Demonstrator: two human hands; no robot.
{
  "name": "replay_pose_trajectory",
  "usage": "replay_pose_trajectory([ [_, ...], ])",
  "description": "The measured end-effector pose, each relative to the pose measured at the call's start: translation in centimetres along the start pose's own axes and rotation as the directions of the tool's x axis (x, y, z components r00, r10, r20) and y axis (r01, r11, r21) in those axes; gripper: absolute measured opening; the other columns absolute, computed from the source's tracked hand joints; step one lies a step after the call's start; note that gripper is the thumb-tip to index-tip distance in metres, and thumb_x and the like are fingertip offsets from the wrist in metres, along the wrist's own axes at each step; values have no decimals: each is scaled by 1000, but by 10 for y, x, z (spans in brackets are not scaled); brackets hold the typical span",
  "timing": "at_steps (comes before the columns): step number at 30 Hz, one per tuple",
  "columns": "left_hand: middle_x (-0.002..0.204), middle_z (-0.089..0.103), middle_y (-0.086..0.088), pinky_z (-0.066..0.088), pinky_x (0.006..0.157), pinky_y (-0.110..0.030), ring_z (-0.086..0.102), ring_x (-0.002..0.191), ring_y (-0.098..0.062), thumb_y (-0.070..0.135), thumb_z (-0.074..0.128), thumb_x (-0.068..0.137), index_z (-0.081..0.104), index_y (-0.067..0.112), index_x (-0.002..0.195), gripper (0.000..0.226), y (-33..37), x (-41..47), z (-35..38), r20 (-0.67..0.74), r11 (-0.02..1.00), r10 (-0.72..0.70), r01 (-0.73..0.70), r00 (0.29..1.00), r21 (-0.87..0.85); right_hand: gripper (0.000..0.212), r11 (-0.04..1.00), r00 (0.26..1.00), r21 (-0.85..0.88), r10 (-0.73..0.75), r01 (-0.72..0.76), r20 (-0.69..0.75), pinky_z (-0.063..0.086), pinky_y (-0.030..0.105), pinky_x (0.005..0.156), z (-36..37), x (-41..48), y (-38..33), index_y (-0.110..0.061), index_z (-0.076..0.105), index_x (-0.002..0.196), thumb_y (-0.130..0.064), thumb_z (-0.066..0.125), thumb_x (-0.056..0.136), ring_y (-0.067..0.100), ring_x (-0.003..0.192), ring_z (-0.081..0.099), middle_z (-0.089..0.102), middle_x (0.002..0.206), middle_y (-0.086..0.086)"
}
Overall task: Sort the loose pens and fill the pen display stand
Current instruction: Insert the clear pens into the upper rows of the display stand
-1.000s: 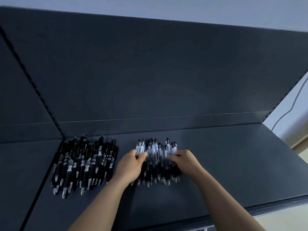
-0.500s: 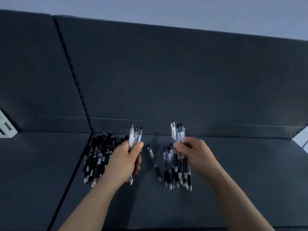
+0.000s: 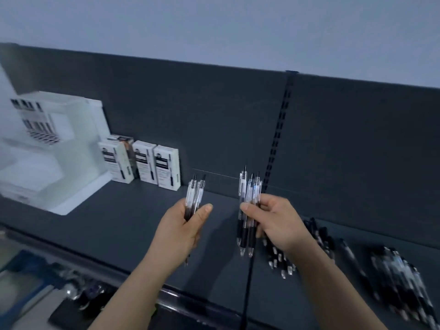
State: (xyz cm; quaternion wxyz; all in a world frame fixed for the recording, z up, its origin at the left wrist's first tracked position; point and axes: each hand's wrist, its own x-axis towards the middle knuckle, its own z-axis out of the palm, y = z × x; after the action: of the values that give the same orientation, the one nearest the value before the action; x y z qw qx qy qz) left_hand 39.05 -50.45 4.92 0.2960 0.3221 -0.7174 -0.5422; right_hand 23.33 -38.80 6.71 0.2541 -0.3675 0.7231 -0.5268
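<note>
The small bunch of clear pens stands upright in the left hand, pinched between thumb and curled fingers. The larger bunch is clasped the same way in the right hand, clicker ends up and tips hanging below the palm. Both bunches are in the air above the dark shelf, between the white pen display stand at the far left and the loose pens on the right. The step in hand looks like carrying the sorted clear pens over to the stand. To do it well, each fist should stay closed low on the rubber grips so no pen slides out. The bunches should stay upright and apart, and travel above the row of pen boxes beside the stand rather than brushing them. It would help to feed the stand from one hand at a time. Which slots are free is too blurred to tell. Half a second ago the view faced the piles, with the hands lifting pens just over them. Now it has swung left: the stand and boxes have come into sight, the dark pile sits behind the right wrist, and the other pile lies at the right edge.
</note>
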Motion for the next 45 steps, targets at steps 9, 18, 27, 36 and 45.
replay_pose_trajectory([
  [9,46,39,2,32,43,-25,33,43,-15,33,63,90,43,14,69,35,-30,11,-173,-122,997,-51,57,991,45,25,992,987,113,-79,63,139,49,33,57,175,52,-58,4,66,85,-20,68,89,25,60,59,68,77,20],
  [18,39,47,10,33,40,-16,37,37,-6,25,73,84,63,14,82,14,-50,70,-254,-232,998,-60,59,971,-11,14,992,963,81,-116,99,243,50,38,61,270,133,-96,-10,69,81,-22,69,87,23,56,61,70,69,3],
  [27,43,40,5,29,42,-23,32,37,-12,23,70,86,61,10,82,16,-67,143,-311,-172,993,-66,48,983,-105,17,983,942,152,-147,105,302,51,49,71,333,205,-127,-9,71,86,-26,73,84,36,69,64,73,83,9],
  [36,47,40,2,25,37,-20,29,37,-10,12,72,84,58,9,80,15,-81,195,-374,-21,986,-41,37,999,-163,20,972,952,208,-161,107,261,53,37,63,390,249,-156,2,68,96,-15,70,86,30,69,60,69,95,25],
  [45,47,44,-1,29,37,-20,33,39,-12,19,76,81,63,11,79,15,-94,232,-461,-5,993,3,-4,1000,-115,11,966,984,187,-172,179,-51,55,23,59,449,266,-190,-5,70,97,-12,67,89,12,66,66,70,75,9],
])
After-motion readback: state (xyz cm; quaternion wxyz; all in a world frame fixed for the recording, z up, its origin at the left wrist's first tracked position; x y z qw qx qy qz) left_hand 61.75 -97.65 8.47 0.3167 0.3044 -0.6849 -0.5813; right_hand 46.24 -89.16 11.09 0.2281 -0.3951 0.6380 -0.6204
